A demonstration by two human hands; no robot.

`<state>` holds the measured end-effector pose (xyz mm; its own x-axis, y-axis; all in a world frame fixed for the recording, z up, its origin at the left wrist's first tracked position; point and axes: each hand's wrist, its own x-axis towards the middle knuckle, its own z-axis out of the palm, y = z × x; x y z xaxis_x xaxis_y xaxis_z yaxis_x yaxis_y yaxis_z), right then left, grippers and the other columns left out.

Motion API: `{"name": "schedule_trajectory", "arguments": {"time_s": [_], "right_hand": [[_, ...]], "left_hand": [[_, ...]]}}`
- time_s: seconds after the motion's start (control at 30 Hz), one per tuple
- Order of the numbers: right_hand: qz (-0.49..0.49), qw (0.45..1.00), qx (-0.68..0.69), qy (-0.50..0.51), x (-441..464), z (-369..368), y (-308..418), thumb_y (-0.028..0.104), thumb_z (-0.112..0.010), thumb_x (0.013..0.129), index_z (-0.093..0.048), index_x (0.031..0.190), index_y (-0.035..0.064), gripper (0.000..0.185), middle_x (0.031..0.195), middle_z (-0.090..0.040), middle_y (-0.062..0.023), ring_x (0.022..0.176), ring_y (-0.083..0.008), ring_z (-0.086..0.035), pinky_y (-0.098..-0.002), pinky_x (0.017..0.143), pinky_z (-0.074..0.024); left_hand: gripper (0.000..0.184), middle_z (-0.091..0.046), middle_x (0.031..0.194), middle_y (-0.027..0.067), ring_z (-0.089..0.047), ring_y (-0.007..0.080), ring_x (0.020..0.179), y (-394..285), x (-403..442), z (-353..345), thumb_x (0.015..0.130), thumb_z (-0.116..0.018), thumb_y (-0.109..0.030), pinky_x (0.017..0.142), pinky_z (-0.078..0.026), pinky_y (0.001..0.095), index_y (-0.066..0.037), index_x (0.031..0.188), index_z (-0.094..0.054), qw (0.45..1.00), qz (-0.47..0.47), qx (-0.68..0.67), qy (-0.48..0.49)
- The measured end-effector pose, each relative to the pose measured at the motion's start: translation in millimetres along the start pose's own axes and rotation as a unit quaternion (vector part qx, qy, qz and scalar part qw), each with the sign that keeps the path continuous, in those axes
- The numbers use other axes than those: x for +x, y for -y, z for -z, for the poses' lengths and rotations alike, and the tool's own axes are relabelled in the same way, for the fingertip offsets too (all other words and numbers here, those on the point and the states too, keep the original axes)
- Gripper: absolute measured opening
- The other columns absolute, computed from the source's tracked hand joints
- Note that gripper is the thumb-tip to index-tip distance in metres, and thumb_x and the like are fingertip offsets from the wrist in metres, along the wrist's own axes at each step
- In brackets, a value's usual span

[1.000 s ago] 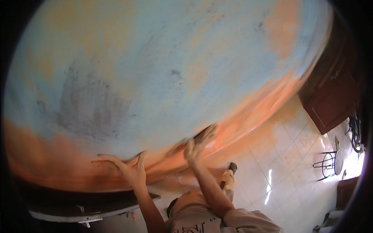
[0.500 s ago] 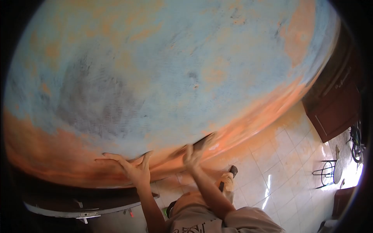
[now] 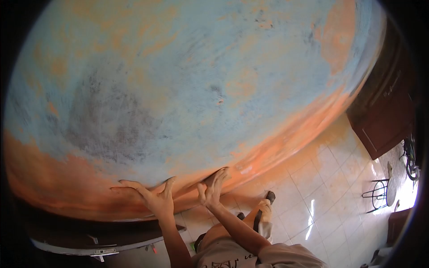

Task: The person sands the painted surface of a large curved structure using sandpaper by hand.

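A huge rounded surface [image 3: 187, 107], patchy pale blue, grey and orange, fills most of the head view. My left hand [image 3: 158, 201] rests against its lower orange edge, with thumb and fingers spread and nothing in them. Just to the right, my right hand [image 3: 214, 190] presses along the same edge, its fingers stretched over a dark flat piece [image 3: 209, 179]. Little of that piece shows, and its kind cannot be made out. Both forearms reach up from my body at the bottom of the view.
Pale floor tiles [image 3: 308, 196] carry orange dust under the right-hand edge. A dark red-brown cabinet [image 3: 380, 127] stands at right, with a round stool [image 3: 380, 195] below it. At lower left is a dark panel with a pale metal rim [image 3: 76, 246]. Another person's leg cannot be told from mine.
My right hand has slid a little left and down along the edge, and the dark piece has moved with it. My left hand stays nearly in place. The view has shifted slightly.
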<state>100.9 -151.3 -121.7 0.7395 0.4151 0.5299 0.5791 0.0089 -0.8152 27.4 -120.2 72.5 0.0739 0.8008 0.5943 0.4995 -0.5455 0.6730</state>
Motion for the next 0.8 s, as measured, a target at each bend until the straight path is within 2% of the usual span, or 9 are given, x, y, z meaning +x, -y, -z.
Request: {"name": "schedule_trajectory", "arguments": {"time_s": [0.1,0.13,0.2,0.3,0.37,0.57,0.7,0.77,0.8], "right_hand": [[-0.018,0.996,0.052,-0.064,21.3,10.3,-26.8,0.024,-0.055,0.089,-0.005,0.141,-0.0222,0.086,0.148,0.002,-0.0456,0.139,-0.06,0.002,-0.0637,0.112,-0.0017],[0.133,0.97,-0.202,-0.016,12.1,-8.4,-75.9,0.024,-0.055,0.089,-0.007,0.141,-0.0221,0.085,0.147,0.002,-0.0466,0.139,-0.0605,0.001,-0.0654,0.111,-0.0015],[0.271,0.857,-0.437,0.026,-2.2,-21.1,-84.7,0.025,-0.056,0.088,-0.009,0.141,-0.022,0.085,0.146,0.002,-0.0477,0.138,-0.061,0.0,-0.0672,0.11,-0.0014],[0.059,0.998,0.02,0.031,-34.7,-19.0,-4.2,0.02,-0.044,0.093,-0.008,0.146,-0.0154,0.073,0.15,-0.005,-0.0421,0.137,-0.0632,-0.003,-0.0683,0.109,-0.0102],[0.059,0.998,0.026,0.001,-14.3,-12.9,11.1,0.021,-0.045,0.093,-0.007,0.146,-0.0151,0.074,0.15,-0.003,-0.0425,0.136,-0.0638,-0.002,-0.0694,0.108,-0.0095],[0.134,0.989,-0.024,-0.058,10.5,-13.3,-5.0,0.026,-0.052,0.092,-0.003,0.147,-0.0147,0.084,0.151,0.005,-0.0409,0.137,-0.063,0.001,-0.0694,0.109,-0.0084],[0.11,0.991,-0.073,0.031,-25.2,-18.4,-21.7,0.044,-0.058,0.09,-0.012,0.142,-0.0206,0.095,0.146,-0.007,-0.0469,0.136,-0.0629,-0.01,-0.0691,0.109,-0.0074],[0.034,0.997,0.075,-0.009,-11.8,-9.1,16.8,0.045,-0.059,0.089,-0.014,0.142,-0.0193,0.095,0.145,-0.011,-0.0474,0.135,-0.0629,-0.013,-0.0692,0.109,-0.0084],[0.083,0.994,0.072,0.009,0.7,-6.2,27.5,0.044,-0.059,0.089,-0.016,0.143,-0.0164,0.092,0.145,-0.012,-0.0469,0.137,-0.0614,-0.01,-0.069,0.109,-0.0076]], "left_hand": [[0.127,0.0,0.157,0.029,-0.017,0.0356,0.145,7.0,-4.8,6.2,0.069,-0.086,-0.014,0.116,-0.02,0.038,-0.004,0.152,0.01,0.995,-0.022,0.097,0.008],[0.127,-0.001,0.157,0.0291,-0.019,0.0362,0.144,9.6,-2.3,2.5,0.069,-0.086,-0.014,0.115,-0.021,0.0384,-0.004,0.152,0.01,0.993,-0.039,0.11,-0.011],[0.128,-0.002,0.157,0.0292,-0.02,0.0367,0.144,8.5,-2.0,3.2,0.069,-0.086,-0.015,0.115,-0.021,0.0387,-0.004,0.152,0.01,0.99,-0.063,0.121,-0.027],[0.128,-0.002,0.157,0.0286,-0.019,0.0371,0.144,8.5,-5.6,3.5,0.068,-0.087,-0.016,0.115,-0.022,0.0397,-0.003,0.152,0.009,0.999,-0.015,0.048,-0.012],[0.133,0.015,0.154,0.0327,-0.004,0.0441,0.146,17.7,-3.1,4.6,0.066,-0.089,-0.029,0.117,-0.017,0.0451,-0.004,0.152,0.01,0.997,-0.055,0.057,-0.009],[0.133,0.006,0.155,0.033,-0.007,0.0436,0.146,6.9,-5.9,4.9,0.066,-0.089,-0.029,0.115,-0.021,0.0455,0.001,0.151,0.009,0.992,-0.057,0.112,0.0],[0.132,0.005,0.155,0.0335,-0.008,0.0433,0.146,5.2,-4.5,2.1,0.067,-0.089,-0.03,0.116,-0.018,0.0443,0.004,0.15,0.008,0.997,-0.018,0.073,-0.001],[0.132,0.004,0.155,0.0339,-0.009,0.043,0.145,21.3,-12.5,1.1,0.067,-0.089,-0.03,0.116,-0.018,0.0442,0.003,0.15,0.008,0.993,-0.077,0.085,0.001],[0.132,0.004,0.155,0.0339,-0.009,0.043,0.145,19.9,-15.1,2.0,0.067,-0.089,-0.03,0.116,-0.018,0.0442,0.003,0.15,0.008,0.993,-0.069,0.091,0.007]]}}
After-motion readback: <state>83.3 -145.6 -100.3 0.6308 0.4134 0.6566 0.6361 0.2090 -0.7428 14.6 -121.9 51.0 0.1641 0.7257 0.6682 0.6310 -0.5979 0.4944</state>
